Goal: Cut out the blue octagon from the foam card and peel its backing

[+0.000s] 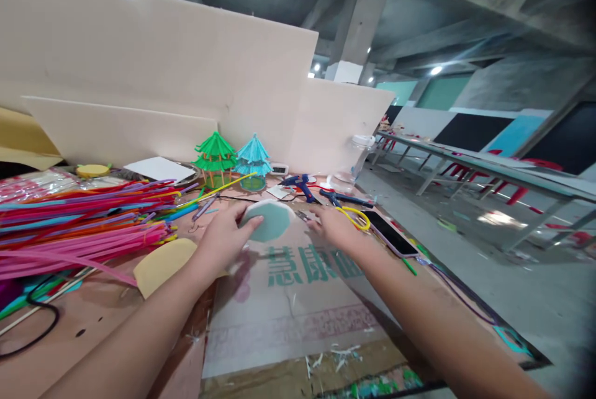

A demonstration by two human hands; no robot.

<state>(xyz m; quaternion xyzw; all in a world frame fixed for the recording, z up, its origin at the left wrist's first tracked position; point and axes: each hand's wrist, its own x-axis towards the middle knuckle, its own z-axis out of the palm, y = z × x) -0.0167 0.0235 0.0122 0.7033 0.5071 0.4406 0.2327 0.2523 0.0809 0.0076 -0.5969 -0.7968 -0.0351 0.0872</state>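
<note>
Our left hand pinches the pale green disc over the surface; our right hand meets a metal tool, grip unclear! One careless sweep could knock the glue gun or topple those 2 pagoda models behind.

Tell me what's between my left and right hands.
In the head view, a flat pale-green piece lies between them, held by the left hand; a small metallic tip shows beside the right hand.
</note>
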